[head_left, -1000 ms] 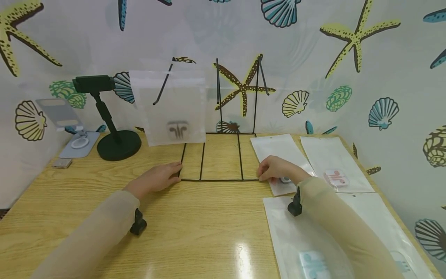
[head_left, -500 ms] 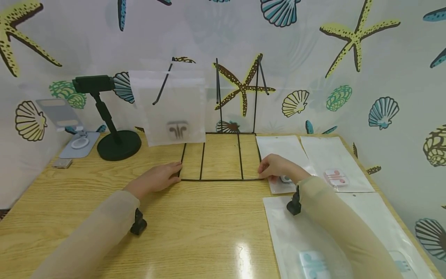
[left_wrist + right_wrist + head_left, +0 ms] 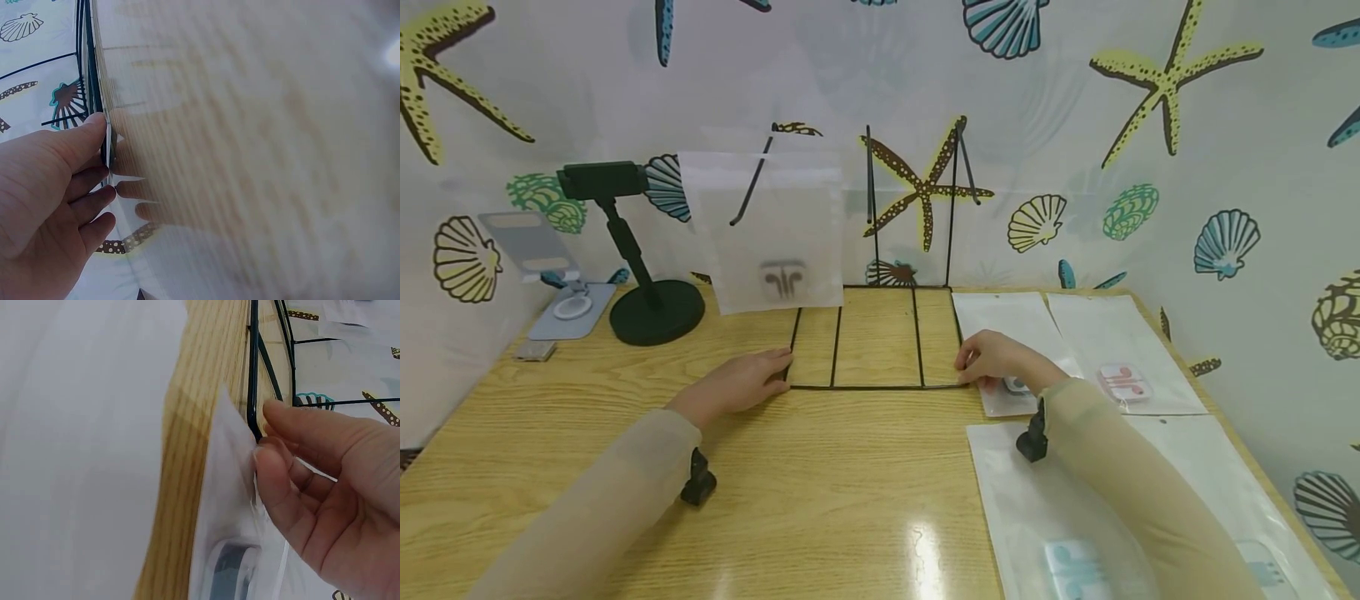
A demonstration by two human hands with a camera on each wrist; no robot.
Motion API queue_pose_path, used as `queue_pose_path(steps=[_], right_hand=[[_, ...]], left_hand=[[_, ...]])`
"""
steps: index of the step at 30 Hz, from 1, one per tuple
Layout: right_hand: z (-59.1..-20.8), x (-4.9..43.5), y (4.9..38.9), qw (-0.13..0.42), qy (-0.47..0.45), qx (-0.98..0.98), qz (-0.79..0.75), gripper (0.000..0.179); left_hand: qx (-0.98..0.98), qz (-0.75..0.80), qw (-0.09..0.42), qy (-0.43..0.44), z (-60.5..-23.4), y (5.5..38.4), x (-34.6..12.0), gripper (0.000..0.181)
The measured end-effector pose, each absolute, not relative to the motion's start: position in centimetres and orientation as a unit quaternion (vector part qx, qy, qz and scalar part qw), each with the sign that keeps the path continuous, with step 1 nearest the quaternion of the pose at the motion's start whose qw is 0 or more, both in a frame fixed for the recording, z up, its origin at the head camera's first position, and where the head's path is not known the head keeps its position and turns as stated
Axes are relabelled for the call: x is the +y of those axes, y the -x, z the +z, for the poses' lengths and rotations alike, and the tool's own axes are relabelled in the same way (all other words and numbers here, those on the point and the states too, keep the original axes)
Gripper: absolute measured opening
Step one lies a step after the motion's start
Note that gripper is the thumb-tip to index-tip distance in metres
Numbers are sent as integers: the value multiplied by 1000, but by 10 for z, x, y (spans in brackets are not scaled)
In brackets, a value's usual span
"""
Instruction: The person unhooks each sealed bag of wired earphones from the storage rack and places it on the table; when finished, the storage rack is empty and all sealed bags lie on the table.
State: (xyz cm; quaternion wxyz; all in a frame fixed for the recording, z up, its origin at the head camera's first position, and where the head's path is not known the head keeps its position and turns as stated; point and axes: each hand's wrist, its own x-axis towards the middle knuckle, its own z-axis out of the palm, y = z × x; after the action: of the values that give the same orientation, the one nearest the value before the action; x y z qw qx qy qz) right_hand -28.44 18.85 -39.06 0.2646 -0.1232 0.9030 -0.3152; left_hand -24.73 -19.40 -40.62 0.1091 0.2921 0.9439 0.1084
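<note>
A black wire display rack (image 3: 871,387) stands at the back of the wooden table, its base flat and thin hooks above. My left hand (image 3: 736,382) holds the base's left front corner; in the left wrist view the thumb (image 3: 94,125) lies against the black wire, fingers below it. At the right front corner, my right hand (image 3: 996,360) pinches the wire between thumb and curled fingers, close up in the right wrist view. Under that hand lies a white zip bag (image 3: 1000,312) with an earphone case inside. Another translucent bag (image 3: 760,233) hangs at the rack's left hook.
More white bags with earphone cases, such as the large one (image 3: 1007,492), cover the table's right side. A dark green stand (image 3: 657,312) and a light blue folding stand (image 3: 571,310) are at the back left. A patterned curtain (image 3: 1060,108) rises behind.
The white bag by my right hand has shifted right, so its left edge no longer covers the rack's right base wire. Both hands have stayed at the rack's corners.
</note>
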Motion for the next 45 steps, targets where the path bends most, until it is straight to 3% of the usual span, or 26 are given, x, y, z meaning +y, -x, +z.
queue_pose_path(steps=[8,20,27,31,40,43,45], right_hand=[[-393,184,281,281,173,885,-329,6],[-395,180,280,287,173,887,-318,3],[-395,180,280,287,170,889,-314,4],[-394,180,281,287,166,891,-311,4],[-393,179,281,288,170,891,-306,4],[-393,179,281,290,167,891,-307,4],[-393,179,281,291,169,890,-307,4]], left_hand=[[944,112,115,-288,-406,247,-194,54],[941,131,109,-293,-410,250,-200,55],[938,199,85,-272,-394,244,-207,53],[935,239,19,-261,-377,241,-212,51],[888,327,-253,-201,-348,241,-224,48],[866,375,-289,-164,-344,243,-225,53],[859,401,-286,-138,-343,245,-226,55]])
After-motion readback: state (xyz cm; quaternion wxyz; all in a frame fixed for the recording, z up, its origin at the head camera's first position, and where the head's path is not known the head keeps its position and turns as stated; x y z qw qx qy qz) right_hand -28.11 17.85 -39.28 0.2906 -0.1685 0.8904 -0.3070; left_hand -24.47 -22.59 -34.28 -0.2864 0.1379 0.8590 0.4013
